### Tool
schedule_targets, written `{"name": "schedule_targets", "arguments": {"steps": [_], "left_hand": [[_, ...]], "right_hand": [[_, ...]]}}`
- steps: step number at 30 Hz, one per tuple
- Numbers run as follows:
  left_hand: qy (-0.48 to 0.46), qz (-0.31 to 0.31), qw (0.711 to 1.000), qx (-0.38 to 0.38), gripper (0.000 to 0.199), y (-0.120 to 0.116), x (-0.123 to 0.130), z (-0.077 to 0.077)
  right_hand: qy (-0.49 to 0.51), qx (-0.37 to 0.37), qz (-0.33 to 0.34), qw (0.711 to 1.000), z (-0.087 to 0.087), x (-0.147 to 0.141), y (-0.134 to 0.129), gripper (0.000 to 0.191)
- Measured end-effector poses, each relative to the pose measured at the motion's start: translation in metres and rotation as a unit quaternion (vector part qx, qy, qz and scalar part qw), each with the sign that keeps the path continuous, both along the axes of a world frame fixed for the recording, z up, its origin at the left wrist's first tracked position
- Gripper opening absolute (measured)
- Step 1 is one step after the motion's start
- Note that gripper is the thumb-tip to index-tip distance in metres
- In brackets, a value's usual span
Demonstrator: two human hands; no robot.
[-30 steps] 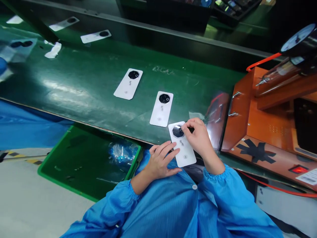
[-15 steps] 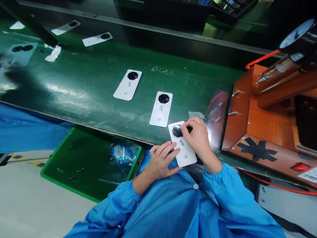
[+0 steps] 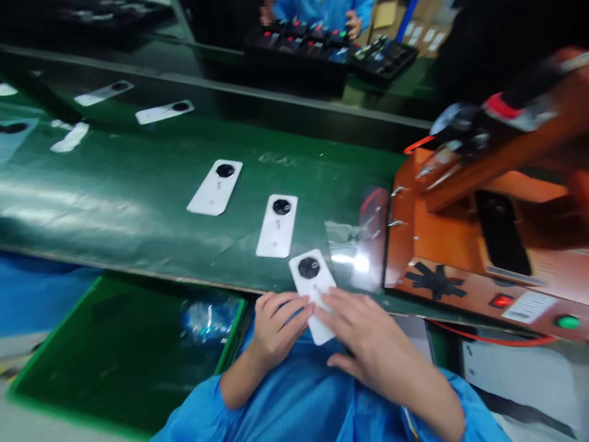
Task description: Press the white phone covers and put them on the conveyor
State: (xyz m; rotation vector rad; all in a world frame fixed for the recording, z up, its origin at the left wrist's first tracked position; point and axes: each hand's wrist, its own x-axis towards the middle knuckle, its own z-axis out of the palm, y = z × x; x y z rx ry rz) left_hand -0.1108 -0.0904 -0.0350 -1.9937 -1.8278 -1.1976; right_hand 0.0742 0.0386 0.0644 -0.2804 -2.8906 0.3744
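Observation:
A white phone back cover [image 3: 307, 283] with a round black camera area lies tilted across the bench's front edge, its lower end over my lap. My left hand [image 3: 280, 322] grips its left edge with the fingers; the thumb is hidden. On the cover's lower right part rest the fingertips of my right hand [image 3: 363, 325], stretched out flat, with the thumb apart. Just beyond is a second white phone back cover [image 3: 276, 230]. Another white cover [image 3: 214, 190] lies farther left. Both have their camera areas at the far end.
An orange machine [image 3: 409, 245] with a red lit switch stands at the right, a black phone-shaped piece [image 3: 504, 233] on it. Clear film [image 3: 345, 239] lies beside it. More covers [image 3: 163, 113] lie far left. A green bin [image 3: 101, 350] sits below. A person's hand [image 3: 354, 24] shows beyond.
My right hand has left the camera area and moved down onto the cover's lower part, its pinch opened into flat fingers. The left hand stays at the left edge. The view has shifted.

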Motion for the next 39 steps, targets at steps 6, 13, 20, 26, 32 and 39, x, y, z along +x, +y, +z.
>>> {"name": "schedule_targets", "arguments": {"steps": [6,13,20,26,32,39], "left_hand": [[0.001,-0.060,0.992,0.108,0.031,0.019,-0.010,0.017],[0.041,-0.074,0.996,0.024,0.021,0.053,-0.019,-0.028],[0.077,-0.052,0.995,0.025,0.015,0.055,-0.015,-0.034],[0.080,-0.046,0.996,0.022,0.014,0.055,-0.014,-0.032],[0.074,-0.045,0.996,0.017,0.012,0.055,-0.014,-0.029],[0.066,-0.049,0.997,0.009,0.011,0.057,-0.014,-0.027]], "right_hand": [[0.158,0.170,-0.070,0.970,0.017,0.061,0.007,0.037],[0.218,0.335,-0.329,0.856,0.026,0.161,0.112,0.054],[0.036,0.264,-0.328,0.906,0.023,0.177,0.166,0.042],[0.036,0.183,-0.332,0.925,0.033,0.181,0.168,0.043],[-0.017,0.134,-0.325,0.936,0.049,0.185,0.168,0.045],[-0.054,0.146,-0.328,0.932,0.057,0.181,0.162,0.051]]}}
